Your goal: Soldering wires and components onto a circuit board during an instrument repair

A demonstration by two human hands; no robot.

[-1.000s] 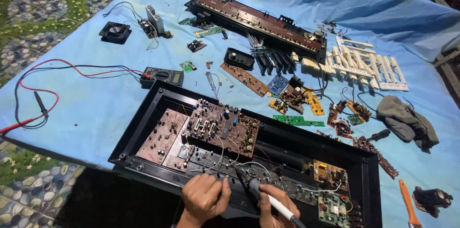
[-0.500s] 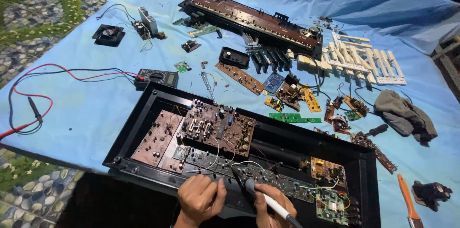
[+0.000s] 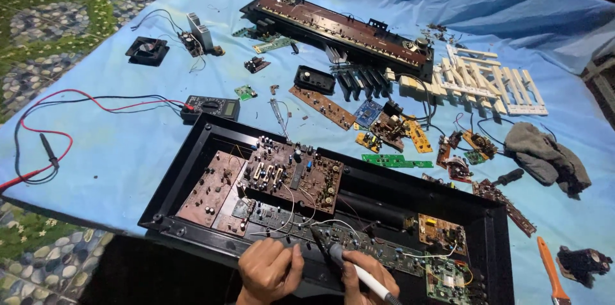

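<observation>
An open black keyboard case (image 3: 192, 170) lies on a blue cloth, with several circuit boards (image 3: 288, 177) and loose wires inside. My left hand (image 3: 269, 271) rests on the case's near rim, fingers curled against a long green board (image 3: 378, 255). My right hand (image 3: 366, 279) grips a white-handled soldering iron (image 3: 359, 270) like a pen; its dark tip touches that green board right next to my left fingers. A small green board (image 3: 446, 279) sits in the case's near right corner.
On the blue cloth (image 3: 109, 151) lie a multimeter (image 3: 210, 108) with red and black leads, a small fan (image 3: 147, 50), a long keyboard frame (image 3: 339, 26), white keys (image 3: 487, 81), scattered small boards, a grey rag (image 3: 544, 154) and an orange-handled tool (image 3: 549, 270).
The view has shifted slightly. My hands stay at the near rim, with the soldering iron tip still at the green board.
</observation>
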